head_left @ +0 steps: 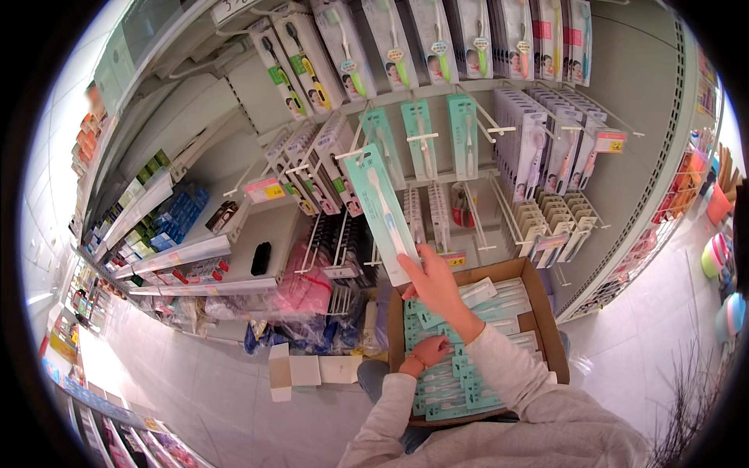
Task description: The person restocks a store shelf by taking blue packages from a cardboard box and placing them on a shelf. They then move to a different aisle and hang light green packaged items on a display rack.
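Note:
My right hand [436,286] grips the lower end of a packaged toothbrush [380,210] on teal card, raised upright and slightly tilted in front of the display hooks. Several matching teal toothbrush packs [418,140] hang on the hooks behind it. Below, a cardboard box [550,336] rests at my lap, filled with more teal packs [447,389]. My left hand [427,354] is inside the box, over the packs, with its fingers curled; whether it holds one cannot be told.
Other packaged toothbrushes [439,44] hang above and at both sides. Metal hooks [497,130] stick out towards me. Left are shelves with boxes [181,216] and a black item [261,258]. An opened white carton [316,370] lies on the floor. A wire rack [673,193] stands right.

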Action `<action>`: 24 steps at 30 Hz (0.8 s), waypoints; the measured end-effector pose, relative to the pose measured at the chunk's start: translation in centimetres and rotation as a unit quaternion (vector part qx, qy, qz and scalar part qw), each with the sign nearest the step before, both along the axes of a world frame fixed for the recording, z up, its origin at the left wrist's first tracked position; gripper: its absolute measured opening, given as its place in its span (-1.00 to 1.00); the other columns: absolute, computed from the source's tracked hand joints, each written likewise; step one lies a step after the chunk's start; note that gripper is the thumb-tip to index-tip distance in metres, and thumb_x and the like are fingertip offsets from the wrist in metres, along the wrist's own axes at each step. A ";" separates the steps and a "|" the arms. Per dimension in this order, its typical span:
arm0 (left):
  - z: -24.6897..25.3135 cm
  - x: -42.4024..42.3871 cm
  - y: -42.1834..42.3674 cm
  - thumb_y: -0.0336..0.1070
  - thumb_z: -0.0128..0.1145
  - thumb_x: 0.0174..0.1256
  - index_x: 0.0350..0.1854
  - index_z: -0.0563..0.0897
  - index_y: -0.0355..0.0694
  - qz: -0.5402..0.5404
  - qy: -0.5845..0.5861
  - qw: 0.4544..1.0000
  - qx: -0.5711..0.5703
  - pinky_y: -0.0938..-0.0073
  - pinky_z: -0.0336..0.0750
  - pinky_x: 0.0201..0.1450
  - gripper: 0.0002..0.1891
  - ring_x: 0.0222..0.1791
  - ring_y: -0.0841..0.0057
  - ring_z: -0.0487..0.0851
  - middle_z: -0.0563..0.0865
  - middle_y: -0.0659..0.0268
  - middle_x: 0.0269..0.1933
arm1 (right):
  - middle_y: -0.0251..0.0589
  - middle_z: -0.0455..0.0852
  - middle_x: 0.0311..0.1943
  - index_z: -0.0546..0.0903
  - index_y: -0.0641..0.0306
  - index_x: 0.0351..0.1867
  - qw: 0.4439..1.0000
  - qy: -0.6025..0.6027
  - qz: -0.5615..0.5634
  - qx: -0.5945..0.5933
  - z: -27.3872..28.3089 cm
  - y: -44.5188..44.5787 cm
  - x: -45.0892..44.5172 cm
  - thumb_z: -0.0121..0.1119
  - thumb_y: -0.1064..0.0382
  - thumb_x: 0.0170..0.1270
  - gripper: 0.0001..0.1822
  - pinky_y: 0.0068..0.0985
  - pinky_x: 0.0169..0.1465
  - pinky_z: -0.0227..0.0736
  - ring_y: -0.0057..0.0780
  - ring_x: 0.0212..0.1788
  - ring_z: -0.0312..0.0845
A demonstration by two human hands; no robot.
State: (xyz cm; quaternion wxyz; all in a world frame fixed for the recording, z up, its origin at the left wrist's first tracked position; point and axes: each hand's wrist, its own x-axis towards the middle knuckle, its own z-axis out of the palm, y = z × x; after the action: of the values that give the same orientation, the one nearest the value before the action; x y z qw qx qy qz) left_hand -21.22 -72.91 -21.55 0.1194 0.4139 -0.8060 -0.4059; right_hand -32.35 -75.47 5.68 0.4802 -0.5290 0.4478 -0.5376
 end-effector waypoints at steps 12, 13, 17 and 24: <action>0.0 0.2 -0.1 -0.07 0.14 0.29 -0.08 0.56 -0.29 -0.002 -0.041 0.999 -0.007 0.33 0.52 -0.10 -0.64 -0.19 0.28 0.65 0.69 0.12 -0.18 | 0.01 0.68 -0.21 0.25 0.53 0.21 0.985 -0.152 0.002 -0.086 -0.4 -10.7 0.7 0.28 0.38 0.05 -0.31 -0.56 -0.37 0.54 -0.43 -0.39 0.66; -0.7 0.6 -0.5 -0.05 0.15 0.29 -0.08 0.56 -0.29 0.000 -0.035 0.999 -0.005 0.33 0.52 -0.10 -0.62 -0.19 0.28 0.65 0.69 0.12 -0.18 | 0.04 0.66 -0.17 0.22 0.54 0.24 0.990 -0.111 -0.025 -0.084 -0.5 -11.5 0.8 0.28 0.39 0.02 -0.26 -0.53 -0.31 0.54 -0.40 -0.34 0.66; -0.4 0.5 -0.2 -0.04 0.14 0.26 -0.12 0.56 -0.25 0.008 0.002 1.000 -0.004 0.27 0.49 -0.18 -0.64 -0.25 0.19 0.63 0.68 0.09 -0.24 | 0.14 0.58 0.00 0.15 0.50 0.34 0.992 -0.071 -0.076 -0.068 -2.7 -12.7 -0.2 0.26 0.39 -0.01 -0.16 -0.43 -0.07 0.49 -0.29 -0.14 0.62; -0.4 0.8 0.4 -0.05 0.18 0.25 -0.13 0.58 -0.29 0.024 -0.017 0.999 0.016 0.30 0.50 -0.18 -0.63 -0.28 0.22 0.63 0.69 0.10 -0.27 | -0.16 0.69 -0.20 0.52 0.35 -0.02 0.992 -0.121 0.025 -0.039 -3.2 -4.4 -5.5 0.16 0.32 0.23 -0.70 -0.60 -0.17 0.51 -0.54 -0.23 0.63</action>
State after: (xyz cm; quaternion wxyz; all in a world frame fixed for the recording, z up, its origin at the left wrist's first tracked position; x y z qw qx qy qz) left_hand -20.45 -72.55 -21.98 0.1085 0.4423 -0.7909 -0.4087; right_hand -37.83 -79.86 2.48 0.5230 -0.4893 0.3513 -0.6030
